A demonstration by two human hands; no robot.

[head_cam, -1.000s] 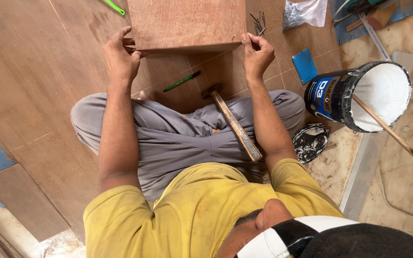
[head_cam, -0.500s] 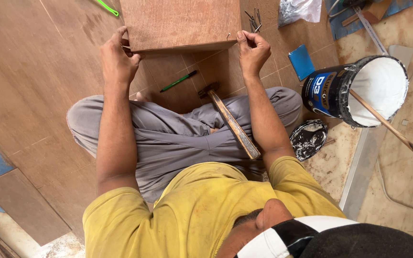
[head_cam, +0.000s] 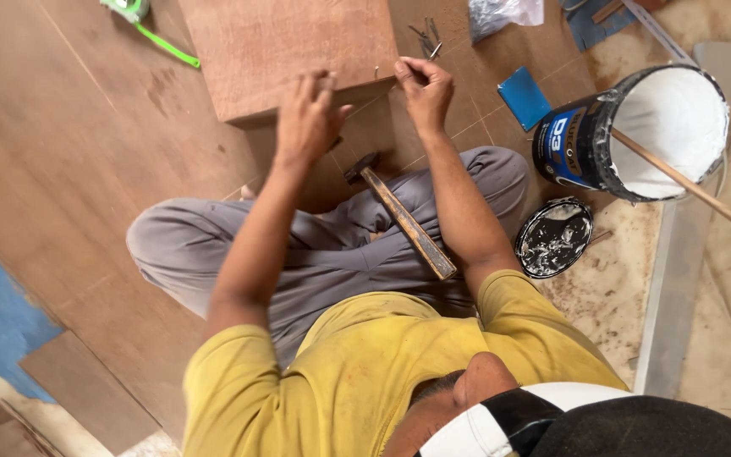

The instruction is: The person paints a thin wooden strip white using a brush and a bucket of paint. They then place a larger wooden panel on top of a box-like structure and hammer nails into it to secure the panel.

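A reddish-brown plywood board (head_cam: 294, 51) is seen lying flat on the wooden floor (head_cam: 69, 169), just ahead of the crossed legs of the seated person. The left hand (head_cam: 308, 118) is held above the board's near edge, fingers spread and loose, nothing gripped; whether the fingertips touch the wood cannot be told. The right hand (head_cam: 423, 85) is placed at the board's near right corner, fingers curled together in a pinch on something too small to make out, beside a small nail (head_cam: 376, 73) standing at the edge.

A hammer (head_cam: 399, 216) with a wooden handle is laid across the lap, its dark head pointing towards the board, untouched by either hand. A few loose nails (head_cam: 427, 35) are scattered on the floor just beyond the right hand. Further right, a flat blue piece (head_cam: 524, 97) is seen lying near an open bucket (head_cam: 590, 140) of white glue, with a wooden stick (head_cam: 687, 182) resting in it and jutting out over the rim. The bucket's lid (head_cam: 553, 239) is set down just beside it, close to the right elbow. A green tape measure (head_cam: 141, 21) is seen at the upper left, well apart from both hands, and a clear plastic bag (head_cam: 501, 13) lies at the top edge.
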